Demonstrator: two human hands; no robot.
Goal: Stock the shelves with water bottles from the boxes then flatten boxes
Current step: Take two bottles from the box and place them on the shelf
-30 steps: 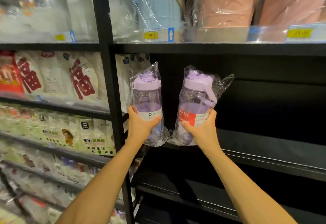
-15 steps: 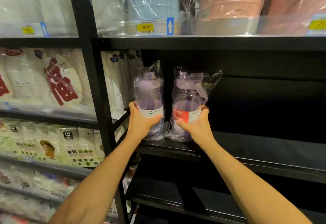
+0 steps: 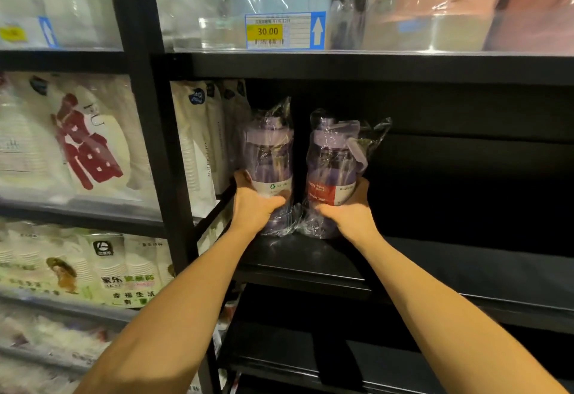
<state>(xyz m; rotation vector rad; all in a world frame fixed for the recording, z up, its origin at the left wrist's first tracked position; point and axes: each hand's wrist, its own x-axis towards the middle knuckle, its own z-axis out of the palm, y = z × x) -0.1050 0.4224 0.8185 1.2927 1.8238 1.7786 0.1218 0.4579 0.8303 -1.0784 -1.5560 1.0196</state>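
Black shelf [image 3: 450, 263] seen mid-frame, dark and deep. White cup packs [image 3: 194, 145] stood at its left end. Two purple bagged bottles held upright side by side near that end, bases down at shelf surface. Left bottle [image 3: 269, 157] placed just beside cup packs; right bottle [image 3: 332, 161] marked by red label. Left bottle gripped low by left hand [image 3: 253, 207], fingers curled round it. Right bottle gripped low by right hand [image 3: 352, 213], thumb laid across front. Price tag [image 3: 284, 31] reading 30.00 fixed to shelf edge above.
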